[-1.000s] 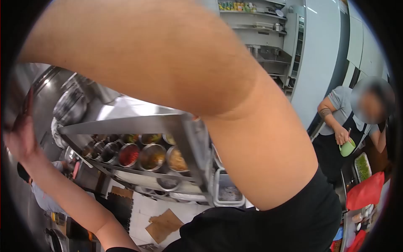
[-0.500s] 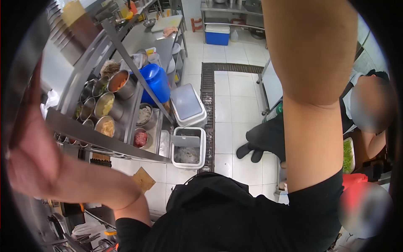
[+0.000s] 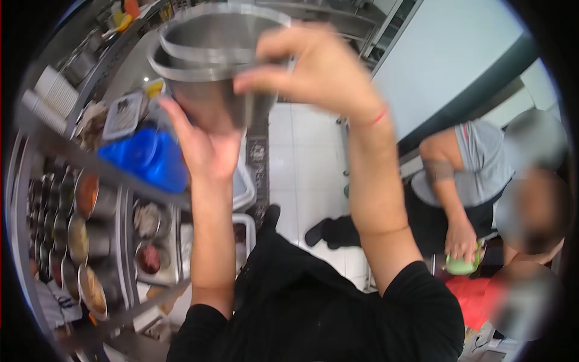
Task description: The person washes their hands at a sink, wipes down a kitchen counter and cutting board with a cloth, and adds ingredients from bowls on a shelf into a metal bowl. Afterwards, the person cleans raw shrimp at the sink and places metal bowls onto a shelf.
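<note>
Two round stainless steel pots [image 3: 211,60], one nested inside the other, are held up in front of me and blurred by motion. My right hand [image 3: 313,72] grips their rims from the right, with the thumb outside and the fingers toward the inside. Against the lower side of the outer pot lies my left hand [image 3: 208,145], thumb spread and fingers partly hidden behind the metal. The inner pot's bottom cannot be seen.
At left, a metal shelf [image 3: 72,154] holds several steel pots of ingredients. A blue plastic container [image 3: 145,157] stands behind it. On the right, a co-worker in a grey shirt [image 3: 482,157] has a hand on a green item [image 3: 461,264]. Another person is close by.
Both hands have come from raised, far-apart positions to the front, now holding the nested steel pots. The view has turned, and a co-worker's arm now shows at right.
</note>
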Demonstrator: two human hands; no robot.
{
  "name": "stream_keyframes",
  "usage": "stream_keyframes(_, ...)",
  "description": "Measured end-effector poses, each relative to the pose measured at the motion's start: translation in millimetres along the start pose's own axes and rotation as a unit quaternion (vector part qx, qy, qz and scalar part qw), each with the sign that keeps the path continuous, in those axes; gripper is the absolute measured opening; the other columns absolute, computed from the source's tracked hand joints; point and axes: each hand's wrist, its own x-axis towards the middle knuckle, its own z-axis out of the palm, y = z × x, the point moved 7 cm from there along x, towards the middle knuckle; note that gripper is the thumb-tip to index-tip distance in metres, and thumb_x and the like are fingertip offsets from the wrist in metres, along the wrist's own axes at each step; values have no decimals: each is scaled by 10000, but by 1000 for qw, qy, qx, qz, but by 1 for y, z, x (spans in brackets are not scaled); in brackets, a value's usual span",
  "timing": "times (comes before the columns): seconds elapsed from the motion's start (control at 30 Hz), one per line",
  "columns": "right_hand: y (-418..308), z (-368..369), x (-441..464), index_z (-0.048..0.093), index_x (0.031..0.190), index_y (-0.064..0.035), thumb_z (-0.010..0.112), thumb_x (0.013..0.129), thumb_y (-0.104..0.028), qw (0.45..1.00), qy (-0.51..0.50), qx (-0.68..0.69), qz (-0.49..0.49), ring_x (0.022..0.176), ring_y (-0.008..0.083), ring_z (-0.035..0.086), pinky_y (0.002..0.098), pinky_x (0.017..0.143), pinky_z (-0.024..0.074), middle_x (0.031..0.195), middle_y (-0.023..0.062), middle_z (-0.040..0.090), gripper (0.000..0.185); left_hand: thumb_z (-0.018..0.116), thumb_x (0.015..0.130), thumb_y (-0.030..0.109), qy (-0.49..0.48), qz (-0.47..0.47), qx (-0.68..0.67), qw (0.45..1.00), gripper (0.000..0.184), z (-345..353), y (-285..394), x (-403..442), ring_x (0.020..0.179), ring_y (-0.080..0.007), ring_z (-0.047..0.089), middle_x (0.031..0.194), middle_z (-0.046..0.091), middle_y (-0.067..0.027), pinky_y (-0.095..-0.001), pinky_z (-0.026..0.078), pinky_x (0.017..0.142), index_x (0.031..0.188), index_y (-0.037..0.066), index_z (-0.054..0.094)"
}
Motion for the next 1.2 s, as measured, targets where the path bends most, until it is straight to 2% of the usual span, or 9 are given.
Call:
stream_keyframes(0.07,68,37,9,712,733,-58,866,730,-368,992,51,-56,-96,654,362,636,470,658,518,711,127,681,346,386,977,757,13,-74,-58,995,769,-72,-55,45,1481,-205,372,1609,424,4,-582,251,1207,1569,265,405)
stream_keyframes(0.17,182,92,12,654,758,-63,871,724,-429,994,-81,-51,53,772,342,581,430,766,479,769,109,634,427,398,993,731,99,-96,-48,989,771,-138,-109,88,1457,-226,407,1588,451,-16,-520,283,1207,1564,214,410)
stream_keyframes(0.33,287,108,5,708,774,-83,798,816,-445,969,-139,-93,180,853,315,622,473,887,438,763,80,680,375,428,983,737,174,-210,-56,960,760,-209,-192,135,1404,-255,482,1529,517,-26,-526,362,1167,1522,203,454)
stream_keyframes(0.67,480,61,17,744,825,-94,760,864,-437,958,-48,-79,272,897,306,628,485,896,434,809,64,706,345,396,1021,695,162,-389,44,906,719,-255,-343,308,1353,-253,534,1484,548,-48,-487,461,1099,1510,169,439)
stream_keyframes(0.77,568,47,37,744,839,-109,761,857,-458,950,-74,-82,293,919,294,620,495,889,436,824,45,712,350,448,1007,693,142,-343,189,909,743,-265,-368,377,1371,-247,504,1515,510,-63,-463,465,1092,1505,142,463)
stream_keyframes(0.8,595,41,47,738,819,-112,761,850,-474,957,-49,-90,271,918,292,619,490,889,434,821,40,712,364,466,989,716,131,-333,242,902,782,-258,-374,404,1390,-249,487,1526,502,-79,-454,463,1096,1512,135,460)
stream_keyframes(0.83,617,35,63,736,811,-113,765,840,-478,961,-51,-79,258,923,288,617,496,904,428,824,35,713,368,436,950,791,171,-416,261,854,894,-255,-374,422,1425,-291,442,1550,465,-114,-535,450,1089,1541,120,428)
stream_keyframes(0.97,680,44,130,733,797,-117,779,807,-490,978,-84,-37,186,951,274,609,525,971,399,837,21,718,376,358,907,869,176,-471,249,828,945,-267,-368,512,1405,-313,469,1528,499,-118,-611,453,1037,1528,165,469)
stream_keyframes(1.2,786,68,265,755,829,-128,804,756,-510,983,-168,0,69,960,258,600,573,1066,352,830,11,710,393,430,937,794,192,-382,53,902,825,-270,-376,651,1270,-310,597,1442,597,-74,-507,522,954,1471,175,538)
